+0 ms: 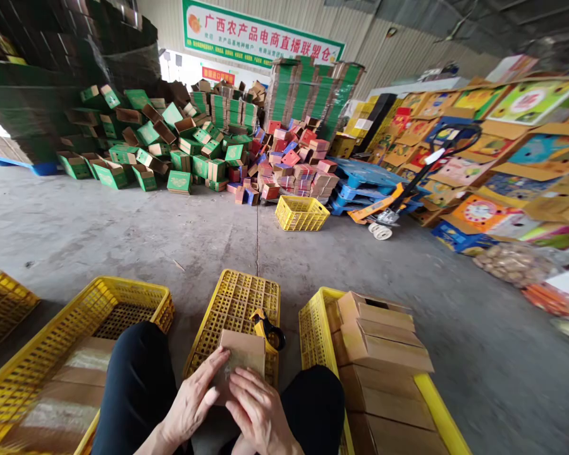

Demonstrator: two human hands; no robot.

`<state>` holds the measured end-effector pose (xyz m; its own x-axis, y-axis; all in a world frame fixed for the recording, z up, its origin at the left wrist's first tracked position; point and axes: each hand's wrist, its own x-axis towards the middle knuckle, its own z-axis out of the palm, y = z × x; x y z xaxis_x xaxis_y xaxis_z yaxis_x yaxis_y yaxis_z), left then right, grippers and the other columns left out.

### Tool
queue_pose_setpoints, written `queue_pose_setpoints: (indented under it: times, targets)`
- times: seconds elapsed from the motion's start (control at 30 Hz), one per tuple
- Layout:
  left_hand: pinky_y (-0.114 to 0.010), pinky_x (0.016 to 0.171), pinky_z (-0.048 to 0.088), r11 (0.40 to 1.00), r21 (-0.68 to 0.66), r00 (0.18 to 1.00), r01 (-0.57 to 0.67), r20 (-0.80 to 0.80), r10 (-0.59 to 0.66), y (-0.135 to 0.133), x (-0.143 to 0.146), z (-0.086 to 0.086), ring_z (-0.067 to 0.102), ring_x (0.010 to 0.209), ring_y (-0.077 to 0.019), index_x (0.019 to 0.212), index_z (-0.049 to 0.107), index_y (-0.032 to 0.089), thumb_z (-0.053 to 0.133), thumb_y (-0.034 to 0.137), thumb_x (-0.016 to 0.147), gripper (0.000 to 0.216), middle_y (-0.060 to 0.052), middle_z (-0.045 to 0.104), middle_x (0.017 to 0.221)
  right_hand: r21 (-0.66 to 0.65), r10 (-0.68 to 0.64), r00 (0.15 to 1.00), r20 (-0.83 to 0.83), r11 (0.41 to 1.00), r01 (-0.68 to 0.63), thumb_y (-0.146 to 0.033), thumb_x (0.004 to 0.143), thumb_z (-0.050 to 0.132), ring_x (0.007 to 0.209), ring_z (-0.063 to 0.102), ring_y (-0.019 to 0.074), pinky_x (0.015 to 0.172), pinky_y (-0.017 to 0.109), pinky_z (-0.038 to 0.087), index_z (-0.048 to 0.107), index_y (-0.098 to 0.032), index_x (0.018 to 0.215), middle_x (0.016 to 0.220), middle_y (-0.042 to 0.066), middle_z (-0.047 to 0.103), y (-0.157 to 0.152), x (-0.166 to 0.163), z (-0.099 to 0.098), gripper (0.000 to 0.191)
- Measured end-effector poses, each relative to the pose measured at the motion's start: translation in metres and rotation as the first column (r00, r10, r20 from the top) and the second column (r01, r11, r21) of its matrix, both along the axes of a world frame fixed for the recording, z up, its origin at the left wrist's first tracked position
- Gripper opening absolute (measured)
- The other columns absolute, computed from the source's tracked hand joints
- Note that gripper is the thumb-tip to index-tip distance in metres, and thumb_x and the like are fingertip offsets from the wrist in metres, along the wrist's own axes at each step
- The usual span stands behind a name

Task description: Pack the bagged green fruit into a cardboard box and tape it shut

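Both hands, left [194,395] and right [258,411], gripped one small carton [241,352] (tape dispenser [269,330] just beyond) while finished cartons [384,346], I judged, already filled my right crate [313,325].

Small carton [241,357]: plain brown is shown.
Middle crate [237,297]: yellow, patterned with a grid of holes.
Tape dispenser [268,328]: yellow and black are seen.
Far left boxes [146,145]: green, marked with white.
Far middle boxes [296,167]: red, pink and blue are mixed.
Banner [260,35]: white, edged and lettered in green.
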<state>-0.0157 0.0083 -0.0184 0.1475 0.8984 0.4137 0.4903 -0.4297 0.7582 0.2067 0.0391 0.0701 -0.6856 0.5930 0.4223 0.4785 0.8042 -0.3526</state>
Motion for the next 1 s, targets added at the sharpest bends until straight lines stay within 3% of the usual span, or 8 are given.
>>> queue_pose_setpoints:
  times: [0.23,0.37,0.57,0.77,1.0]
  targets:
    - [-0.036,0.122,0.042,0.995,0.097,0.982,-0.020,-0.187,0.038,0.000,0.001,0.005,0.050,0.148,-0.0245,0.165,0.035,0.032,0.050,0.052,0.106,0.065,-0.005,0.050,0.163,0.087,-0.075,0.991,0.113,0.994,0.065,-0.033,0.101,0.066,0.137,0.063,0.0285,0.113,0.040,0.058,0.053,-0.018,0.155,0.148,0.010,0.065,-0.018,0.032,-0.035,0.057]
    - [-0.045,0.128,0.034,0.988,0.154,0.931,0.024,-0.365,0.034,-0.006,0.011,0.018,0.046,0.150,-0.0289,0.167,0.030,0.030,0.059,0.049,0.103,0.073,-0.007,0.047,0.165,0.118,-0.173,0.982,0.072,0.979,0.164,-0.014,0.102,0.054,0.138,0.062,0.0260,0.112,0.037,0.059,0.045,-0.020,0.160,0.150,0.009,0.064,-0.026,0.027,-0.054,0.060]
    - [-0.036,0.120,0.046,0.958,0.244,0.900,0.148,-0.434,-0.028,-0.013,0.030,0.029,0.054,0.145,-0.0271,0.169,0.025,0.024,0.057,0.049,0.104,0.076,-0.008,0.053,0.160,0.054,-0.130,0.991,-0.020,0.990,0.131,-0.018,0.107,0.048,0.130,0.068,0.0248,0.107,0.035,0.062,0.052,-0.022,0.155,0.141,0.009,0.070,-0.022,0.026,-0.048,0.048]
    - [-0.033,0.119,0.046,0.950,0.274,0.852,0.150,-0.523,0.016,-0.011,0.030,0.027,0.053,0.145,-0.0247,0.167,0.031,0.020,0.053,0.056,0.104,0.076,-0.008,0.054,0.160,0.099,-0.147,0.986,-0.081,0.983,0.155,-0.016,0.105,0.054,0.128,0.069,0.0248,0.106,0.034,0.063,0.058,-0.022,0.151,0.138,0.008,0.072,-0.026,0.051,-0.050,0.047]
    - [-0.032,0.118,0.046,0.944,0.308,0.835,0.115,-0.545,0.075,-0.011,0.032,0.022,0.052,0.146,-0.0232,0.164,0.038,0.020,0.050,0.055,0.106,0.068,-0.007,0.057,0.158,0.017,-0.167,0.984,-0.063,0.986,0.169,-0.024,0.107,0.052,0.135,0.064,0.0241,0.114,0.034,0.056,0.051,-0.025,0.157,0.149,0.006,0.065,-0.026,0.052,-0.051,0.050]
